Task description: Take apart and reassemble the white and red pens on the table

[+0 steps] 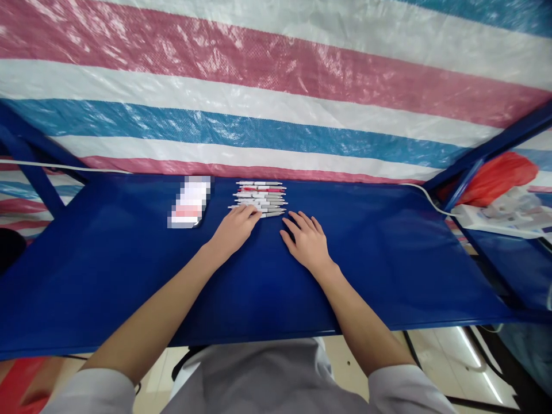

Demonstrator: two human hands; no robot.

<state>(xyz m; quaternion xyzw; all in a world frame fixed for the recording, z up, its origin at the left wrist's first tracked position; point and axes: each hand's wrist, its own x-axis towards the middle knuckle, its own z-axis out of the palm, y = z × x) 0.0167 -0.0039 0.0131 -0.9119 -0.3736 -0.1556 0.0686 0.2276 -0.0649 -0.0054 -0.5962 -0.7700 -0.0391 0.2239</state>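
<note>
Several slim pens (263, 194) lie in a stacked row on the blue table, white and grey with pointed tips to the right; one is red (271, 190). My left hand (235, 229) rests at the near left side of the row, fingers together and bent over the end of the nearest pen (273, 214). That pen's left end is hidden under my thumb and fingers. My right hand (307, 238) lies palm down just right of the pen tips, with its fingers spread and nothing in it.
A blurred-out phone-like object (190, 202) lies left of the pens. The blue table (388, 270) has a striped plastic sheet (276, 103) behind it. Blue frame bars stand at both sides. A red bag (495, 175) and a white cable (425, 195) are at the right.
</note>
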